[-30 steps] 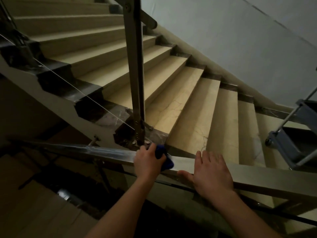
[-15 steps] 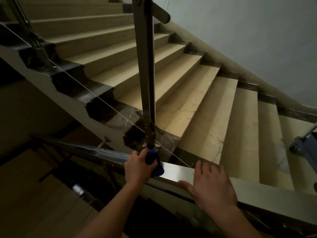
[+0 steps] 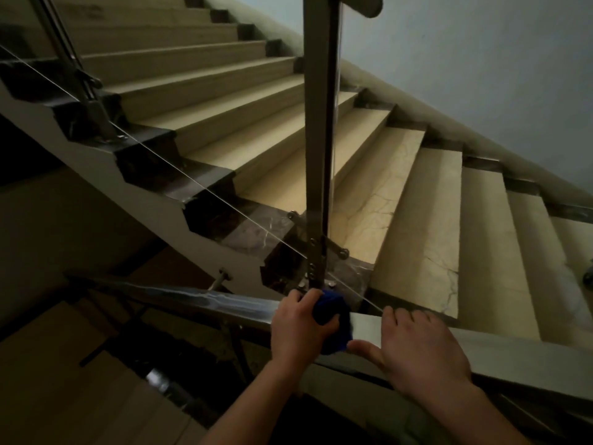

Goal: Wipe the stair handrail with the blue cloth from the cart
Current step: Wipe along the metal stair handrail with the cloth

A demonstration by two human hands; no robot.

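Blue cloth (image 3: 333, 326), soft, light, bunched; I'd hold it balled in my left hand (image 3: 296, 329), whose grip curls round it on the slick-looking metal handrail (image 3: 208, 300), right hand (image 3: 420, 348) resting flat.

We see a deep blue cloth (image 3: 333, 326) against the silvery grey handrail (image 3: 205, 300). The steps (image 3: 417, 203) are cream with thin dark veins, their trim (image 3: 253, 234) dark brown with pale streaks. The wall (image 3: 481, 75) is plain pale blue-grey.
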